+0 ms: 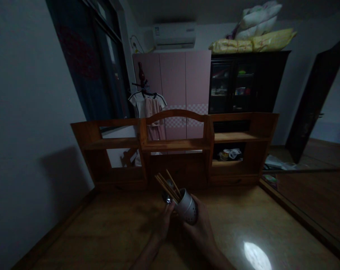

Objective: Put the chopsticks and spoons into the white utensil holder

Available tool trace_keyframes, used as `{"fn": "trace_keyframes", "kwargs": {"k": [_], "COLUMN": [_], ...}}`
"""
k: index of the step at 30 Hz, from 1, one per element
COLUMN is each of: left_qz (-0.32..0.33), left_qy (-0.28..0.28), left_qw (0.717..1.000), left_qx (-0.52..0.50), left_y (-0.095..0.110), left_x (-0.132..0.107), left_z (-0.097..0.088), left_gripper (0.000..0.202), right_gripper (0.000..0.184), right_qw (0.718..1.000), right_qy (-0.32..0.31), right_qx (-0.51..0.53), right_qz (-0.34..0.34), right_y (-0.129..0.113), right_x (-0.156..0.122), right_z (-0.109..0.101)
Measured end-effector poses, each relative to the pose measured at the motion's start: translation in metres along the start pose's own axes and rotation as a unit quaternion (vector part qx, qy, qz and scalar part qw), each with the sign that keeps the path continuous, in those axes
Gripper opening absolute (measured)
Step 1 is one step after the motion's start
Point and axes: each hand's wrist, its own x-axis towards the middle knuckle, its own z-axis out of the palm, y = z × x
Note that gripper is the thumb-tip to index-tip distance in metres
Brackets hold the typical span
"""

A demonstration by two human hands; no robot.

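Observation:
My right hand (202, 223) is wrapped round a silver metal utensil holder (187, 206), a cup with small holes near its base. The holder is tilted, its mouth facing up and to the left. Several wooden chopsticks (170, 186) stick out of it past the rim. Beside the mouth, my left hand (163, 223) has its thumb up against a shiny, dark metal piece (167, 197), rounded like a spoon's bowl. Its other fingers are mostly hidden, and dim light blurs what they grip. Both hands are above the wooden tabletop (116, 225).
A wooden shelf unit (175, 144) stands along the tabletop's far side, with a small bundle (229, 154) in its right compartment. A wall (26, 131) rises at the left. A raised wooden edge (296, 217) runs along the right. Bright light reflects at lower right.

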Motion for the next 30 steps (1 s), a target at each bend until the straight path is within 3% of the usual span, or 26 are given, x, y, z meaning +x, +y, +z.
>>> {"fn": "trace_keyframes", "kwargs": {"k": [6, 10, 16, 21, 25, 30], "left_qz": [-0.069, -0.093, -0.130, -0.122, -0.133, -0.146], "left_qy": [-0.014, -0.002, -0.002, 0.006, 0.002, 0.035], "left_qw": [0.982, 0.968, 0.951, 0.952, 0.952, 0.949], "left_qx": [-0.175, -0.235, -0.282, -0.281, -0.274, -0.276], "left_y": [0.007, 0.012, 0.014, 0.019, 0.029, 0.034], "left_x": [0.006, 0.009, 0.011, 0.011, 0.010, 0.010], "left_z": [0.008, 0.009, 0.006, 0.010, 0.014, 0.010], "left_gripper": [0.031, 0.022, 0.017, 0.010, 0.017, 0.018], "right_gripper": [0.071, 0.071, 0.073, 0.068, 0.069, 0.069], "right_qw": [1.000, 0.999, 0.998, 0.998, 0.996, 0.992], "right_qy": [-0.015, -0.030, -0.049, -0.046, -0.062, -0.089], "right_qx": [-0.022, -0.018, -0.019, -0.014, -0.032, -0.049], "right_qz": [-0.017, -0.026, -0.036, -0.034, -0.053, -0.079], "right_y": [0.004, 0.005, 0.006, 0.002, 0.002, 0.005], "right_x": [0.000, 0.001, 0.000, 0.002, 0.001, -0.001], "right_z": [0.000, 0.000, 0.001, 0.000, 0.000, 0.002]}}
